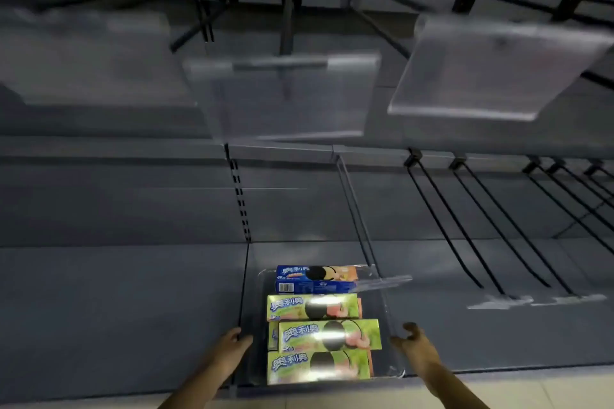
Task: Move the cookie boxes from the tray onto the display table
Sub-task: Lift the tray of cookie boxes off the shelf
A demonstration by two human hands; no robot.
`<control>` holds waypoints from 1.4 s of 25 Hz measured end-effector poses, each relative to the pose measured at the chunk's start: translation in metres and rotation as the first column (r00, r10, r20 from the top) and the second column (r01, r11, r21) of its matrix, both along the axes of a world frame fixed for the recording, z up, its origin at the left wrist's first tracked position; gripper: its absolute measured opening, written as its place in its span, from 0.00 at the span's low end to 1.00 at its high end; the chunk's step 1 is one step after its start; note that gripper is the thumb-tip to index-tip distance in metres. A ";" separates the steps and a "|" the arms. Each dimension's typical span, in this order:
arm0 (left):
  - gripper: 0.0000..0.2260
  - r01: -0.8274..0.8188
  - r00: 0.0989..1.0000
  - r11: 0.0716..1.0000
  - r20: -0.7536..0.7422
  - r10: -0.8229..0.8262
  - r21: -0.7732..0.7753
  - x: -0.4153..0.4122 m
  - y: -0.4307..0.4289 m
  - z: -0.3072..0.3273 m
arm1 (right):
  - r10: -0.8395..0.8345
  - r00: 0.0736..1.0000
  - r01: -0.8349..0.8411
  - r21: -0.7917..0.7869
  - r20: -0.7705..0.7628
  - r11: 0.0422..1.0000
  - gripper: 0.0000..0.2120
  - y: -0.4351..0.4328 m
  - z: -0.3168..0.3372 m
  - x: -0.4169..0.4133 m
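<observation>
Cookie boxes (319, 339) lie flat in the clear tray (387, 312) on the grey shelf (116, 309): three green boxes (312, 307) nearest me, one blue box (315, 277) at the far end. My left hand (229, 352) clasps the tray's left wall and my right hand (417, 347) curls round its right wall. Black peg hooks (465, 229) slope down on the right. Blurred clear label holders (285, 93) hang overhead, and a clear strip (382, 282) crosses the tray's far corner.
</observation>
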State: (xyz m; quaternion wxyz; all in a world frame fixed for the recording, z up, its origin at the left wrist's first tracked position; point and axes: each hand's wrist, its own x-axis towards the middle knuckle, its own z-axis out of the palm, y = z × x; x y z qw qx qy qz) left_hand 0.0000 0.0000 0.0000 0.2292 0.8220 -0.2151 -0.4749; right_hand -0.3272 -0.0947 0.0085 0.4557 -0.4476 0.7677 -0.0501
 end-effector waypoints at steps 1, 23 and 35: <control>0.26 -0.008 0.999 1.000 -0.032 0.008 -0.024 -0.003 -0.003 -0.007 | -0.015 0.999 0.016 -0.019 0.042 1.000 0.28 -0.001 -0.007 0.001; 0.23 -0.302 0.927 0.952 -0.247 0.283 -0.042 -0.014 -0.036 -0.072 | -0.405 0.854 0.441 -0.040 0.326 0.897 0.15 -0.020 -0.072 0.012; 0.09 -0.480 0.869 0.861 -0.225 0.440 -0.171 -0.011 0.017 0.021 | -0.411 0.805 0.531 -0.211 0.428 0.821 0.10 0.043 0.029 0.022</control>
